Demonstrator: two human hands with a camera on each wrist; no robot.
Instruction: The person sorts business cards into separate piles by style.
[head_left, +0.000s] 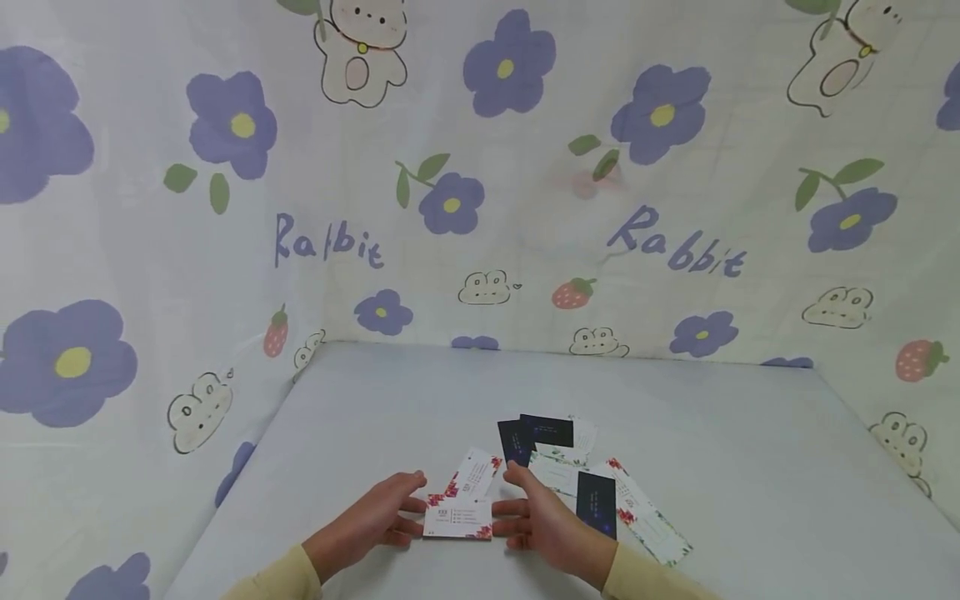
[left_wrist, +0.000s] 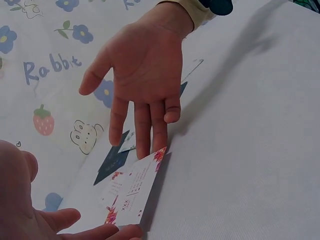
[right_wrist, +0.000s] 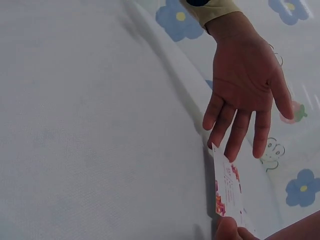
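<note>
We are observing a red-flowered white business card (head_left: 457, 525) lying on the white table (head_left: 360, 450), nearer the table's left edge than its right. Its long axis is running parallel to the far edge; its print is facing up and reading upright from the near side, logo leftward. The left hand (head_left: 367, 518) is touching its left short edge, fingers spread; the right hand (head_left: 553, 527) is touching its right short edge, fingers likewise spread. Just beyond, a second floral card (head_left: 474, 473) is slanting away rightward; a black card (head_left: 596, 504) is lying beside the right hand.
</note>
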